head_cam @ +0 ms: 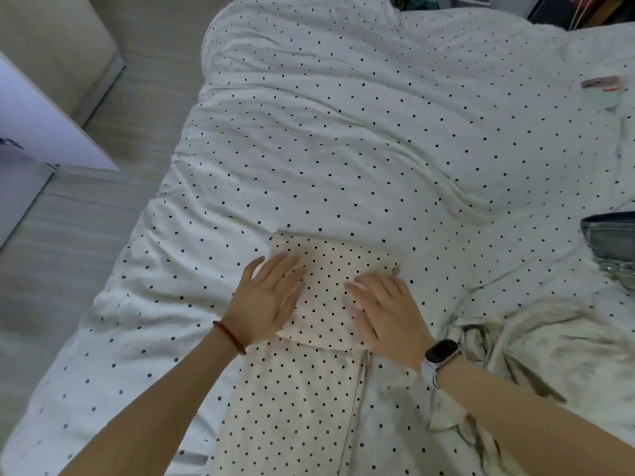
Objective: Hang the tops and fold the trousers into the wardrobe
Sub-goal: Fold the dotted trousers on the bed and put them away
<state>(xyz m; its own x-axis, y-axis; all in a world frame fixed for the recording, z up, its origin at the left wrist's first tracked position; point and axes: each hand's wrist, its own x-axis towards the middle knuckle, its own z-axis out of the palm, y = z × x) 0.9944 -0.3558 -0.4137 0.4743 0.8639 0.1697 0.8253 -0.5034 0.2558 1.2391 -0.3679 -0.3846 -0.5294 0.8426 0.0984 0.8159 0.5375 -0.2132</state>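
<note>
In the lower middle of the frame, a pair of cream trousers with small black dots (302,389) lies on a bed covered by a white quilt with black dots (343,132). The far end of the trousers has been folded back toward the person, making a doubled panel in the centre of the frame. The left hand (266,300) lies flat on the left side of that panel, fingers straight and slightly spread, holding nothing. The right hand (385,309) lies flat on the right side, fingers also straight, pressing the cloth down. A red bracelet (229,337) circles the left wrist and a watch (441,353) the right.

The trousers run lengthwise from the bottom edge of the frame up toward the centre, leaning slightly right, with the folded edge at the upper end and the unfolded part trailing toward the person.

Judging from this, the fold could go askew: the quilt beneath is soft and rumpled, so pressing may shift the layers, and the right edge already looks slightly uneven. The two dotted fabrics look alike, so an edge could be misjudged.

At the right edge of the frame lies a piece of denim (611,238), and at the lower right a crumpled pale garment (549,355). A small object (601,85) rests at the upper right.
</note>
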